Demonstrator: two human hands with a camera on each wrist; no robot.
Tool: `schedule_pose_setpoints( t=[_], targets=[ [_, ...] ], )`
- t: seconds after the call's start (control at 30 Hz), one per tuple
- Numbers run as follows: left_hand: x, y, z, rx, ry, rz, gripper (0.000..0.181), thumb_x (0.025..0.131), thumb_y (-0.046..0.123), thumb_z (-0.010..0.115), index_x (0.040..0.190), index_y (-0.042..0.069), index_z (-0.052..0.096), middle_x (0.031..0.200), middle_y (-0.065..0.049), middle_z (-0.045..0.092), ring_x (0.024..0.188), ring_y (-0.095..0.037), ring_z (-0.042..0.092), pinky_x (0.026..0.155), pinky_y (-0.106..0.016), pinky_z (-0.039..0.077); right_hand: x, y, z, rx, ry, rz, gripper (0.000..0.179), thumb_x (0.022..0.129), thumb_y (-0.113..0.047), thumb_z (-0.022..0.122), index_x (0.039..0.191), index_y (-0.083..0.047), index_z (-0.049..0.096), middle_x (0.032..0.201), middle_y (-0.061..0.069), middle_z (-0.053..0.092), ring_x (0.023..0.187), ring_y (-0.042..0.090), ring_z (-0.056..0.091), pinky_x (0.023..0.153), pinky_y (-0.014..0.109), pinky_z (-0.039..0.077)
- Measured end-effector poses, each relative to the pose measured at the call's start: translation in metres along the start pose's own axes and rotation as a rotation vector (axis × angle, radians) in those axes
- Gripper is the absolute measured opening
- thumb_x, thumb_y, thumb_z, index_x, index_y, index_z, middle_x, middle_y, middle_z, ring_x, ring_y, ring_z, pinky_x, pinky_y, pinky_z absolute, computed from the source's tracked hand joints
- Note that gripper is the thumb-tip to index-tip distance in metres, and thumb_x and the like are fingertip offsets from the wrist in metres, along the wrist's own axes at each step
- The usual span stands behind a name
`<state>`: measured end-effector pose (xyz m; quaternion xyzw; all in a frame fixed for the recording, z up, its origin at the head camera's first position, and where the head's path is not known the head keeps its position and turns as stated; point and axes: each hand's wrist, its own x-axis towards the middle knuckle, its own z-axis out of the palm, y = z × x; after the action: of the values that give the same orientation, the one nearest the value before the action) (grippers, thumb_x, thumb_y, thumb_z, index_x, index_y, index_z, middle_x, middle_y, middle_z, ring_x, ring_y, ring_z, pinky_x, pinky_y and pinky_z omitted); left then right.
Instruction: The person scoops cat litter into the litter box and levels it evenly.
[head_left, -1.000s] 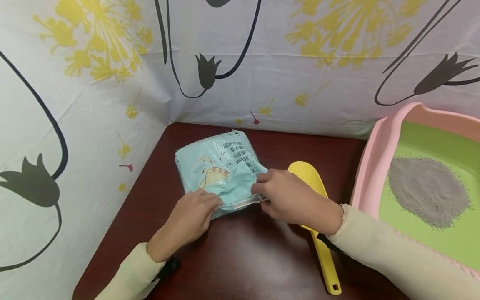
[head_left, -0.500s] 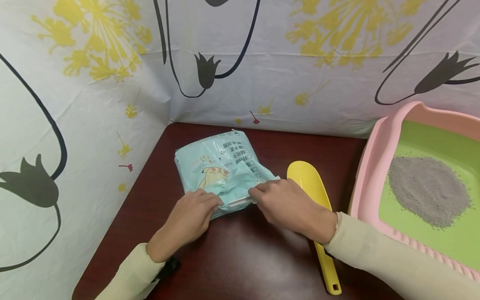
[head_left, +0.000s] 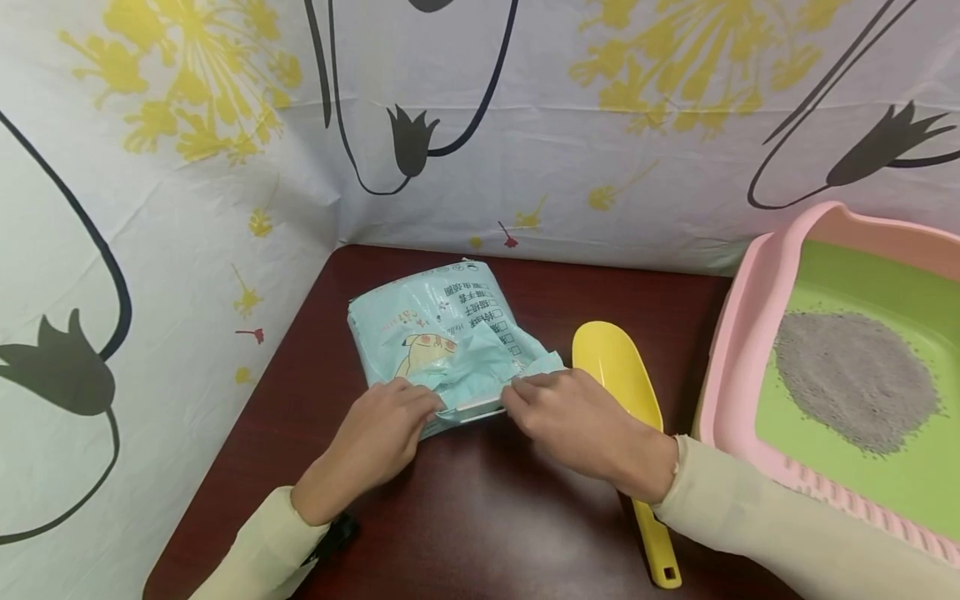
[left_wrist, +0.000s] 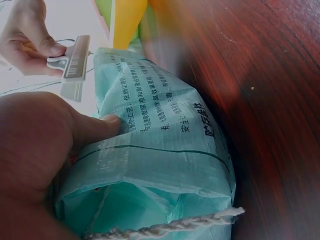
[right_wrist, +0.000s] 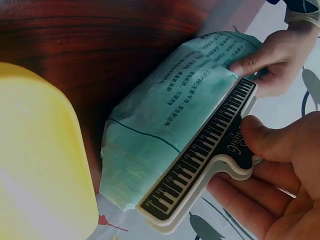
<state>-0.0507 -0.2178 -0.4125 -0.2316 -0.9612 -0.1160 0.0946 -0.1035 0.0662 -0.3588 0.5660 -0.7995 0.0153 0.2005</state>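
A light blue printed plastic bag [head_left: 420, 300] lies on the dark red table, its near end folded. My left hand [head_left: 371, 429] pinches the left part of this fold, the thumb pressed on the bag's printed underside in the left wrist view. With my right hand [head_left: 573, 417] I grip the handles of a wide bag clip [right_wrist: 200, 155], black with a piano-key pattern and a white edge. The clip lies along the bag's folded edge in the right wrist view. A twisted cord [left_wrist: 165, 230] crosses the bag's gaping side fold in the left wrist view.
Just right of the bag is a yellow scoop [head_left: 615, 367], partly under my right forearm. Farther right stands a litter box [head_left: 738, 350] with a pink rim and green floor, holding grey litter [head_left: 855, 379]. Patterned white cloth [head_left: 525, 167] hangs behind and at left.
My right hand has shifted slightly toward me and turned, uncovering the bag's right corner, which now sticks out beyond the fingers. The left hand and the bag's body have stayed put.
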Motion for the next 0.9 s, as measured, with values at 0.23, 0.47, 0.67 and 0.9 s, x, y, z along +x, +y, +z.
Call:
schedule_pose_setpoints(
  t=[0.23, 0.47, 0.67, 0.9],
  targets=[
    [0.0, -0.001, 0.0, 0.007, -0.008, 0.001, 0.013, 0.098, 0.011, 0.083, 0.109, 0.018, 0.083, 0.107, 0.003, 0.081, 0.097, -0.022, 0.068, 0.079, -0.04, 0.055, 0.001, 0.001, 0.006, -0.019, 0.019, -0.034, 0.017, 0.082, 0.005, 0.074, 0.083, -0.007, 0.063, 0.068, -0.002, 0.046, 0.057, 0.014, 0.052, 0.049, 0.031, 0.049],
    [0.0, -0.001, 0.001, -0.004, -0.006, -0.001, 0.013, 0.099, 0.01, 0.082, 0.108, 0.018, 0.083, 0.106, 0.004, 0.08, 0.098, -0.022, 0.069, 0.08, -0.041, 0.056, 0.003, 0.002, 0.016, -0.005, 0.009, -0.028, 0.015, 0.085, 0.004, 0.075, 0.083, -0.006, 0.065, 0.069, -0.001, 0.049, 0.057, 0.015, 0.053, 0.048, 0.032, 0.049],
    [0.0, -0.001, 0.001, -0.008, -0.006, 0.003, 0.012, 0.099, 0.01, 0.082, 0.108, 0.018, 0.083, 0.106, 0.003, 0.08, 0.098, -0.022, 0.069, 0.08, -0.04, 0.056, 0.005, 0.003, 0.021, 0.019, -0.014, -0.025, 0.015, 0.086, 0.003, 0.079, 0.086, -0.006, 0.067, 0.07, -0.001, 0.052, 0.061, 0.016, 0.057, 0.051, 0.03, 0.05],
    [0.001, -0.002, 0.001, -0.004, -0.008, 0.009, 0.012, 0.099, 0.01, 0.082, 0.11, 0.016, 0.083, 0.107, 0.002, 0.08, 0.099, -0.022, 0.069, 0.081, -0.04, 0.056, 0.007, 0.004, 0.028, 0.039, -0.01, -0.016, 0.013, 0.088, 0.002, 0.08, 0.088, -0.005, 0.069, 0.07, 0.0, 0.056, 0.063, 0.016, 0.062, 0.054, 0.03, 0.054]
  ],
)
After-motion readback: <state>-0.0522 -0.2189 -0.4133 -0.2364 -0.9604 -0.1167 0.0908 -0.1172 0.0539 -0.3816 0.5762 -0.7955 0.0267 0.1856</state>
